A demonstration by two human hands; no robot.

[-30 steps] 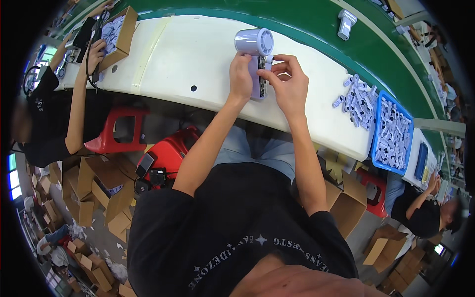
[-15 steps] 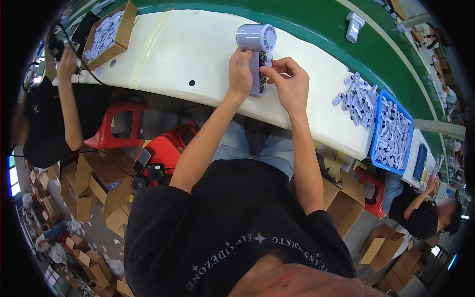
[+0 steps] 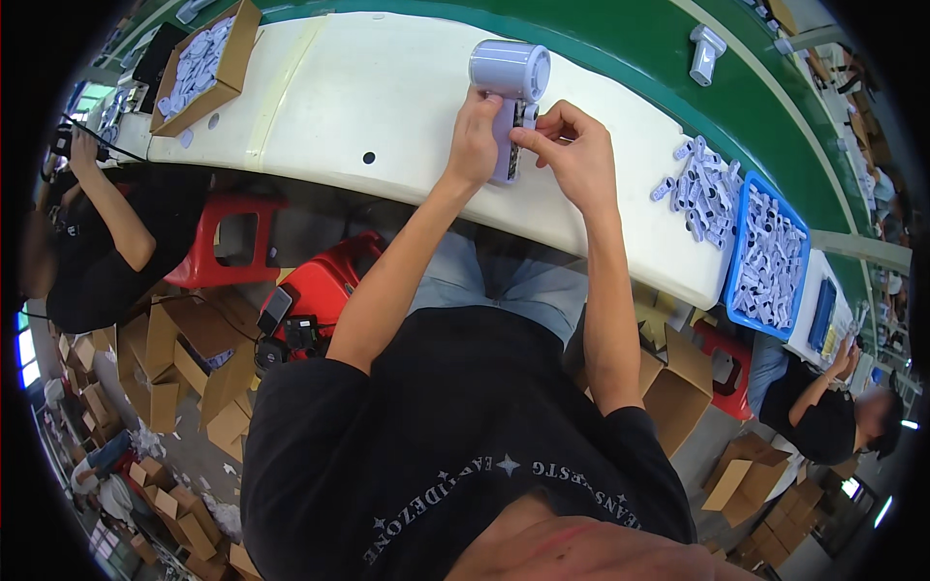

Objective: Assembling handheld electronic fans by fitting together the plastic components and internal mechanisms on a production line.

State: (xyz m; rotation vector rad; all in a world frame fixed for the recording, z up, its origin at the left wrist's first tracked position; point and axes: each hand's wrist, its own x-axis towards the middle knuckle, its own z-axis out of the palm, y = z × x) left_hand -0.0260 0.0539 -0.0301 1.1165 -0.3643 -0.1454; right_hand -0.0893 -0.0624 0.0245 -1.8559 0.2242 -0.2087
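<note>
A pale lavender handheld fan (image 3: 504, 68) lies on the white table, its round head at the far end. Along the right side its handle is uncovered, and dark inner parts show there. My left hand (image 3: 472, 145) is closed around the handle just below the head. Between the thumb and fingers of my right hand (image 3: 572, 145) is a small lavender plastic piece (image 3: 530, 115), held against the handle's open side near its top. My fingers partly cover this piece, so its full shape is hidden.
To the right, small lavender pieces (image 3: 705, 189) are heaped beside a blue tray (image 3: 803, 281) of similar ones. A cardboard box (image 3: 232, 73) of lavender parts stands far left. Another fan (image 3: 707, 53) lies on the green belt (image 3: 639, 48). Co-workers sit at both sides.
The fan and both hands appear slightly farther right in the picture. The small piece now sits close along the handle's upper part. At far left, the co-worker's hand has moved lower and left.
</note>
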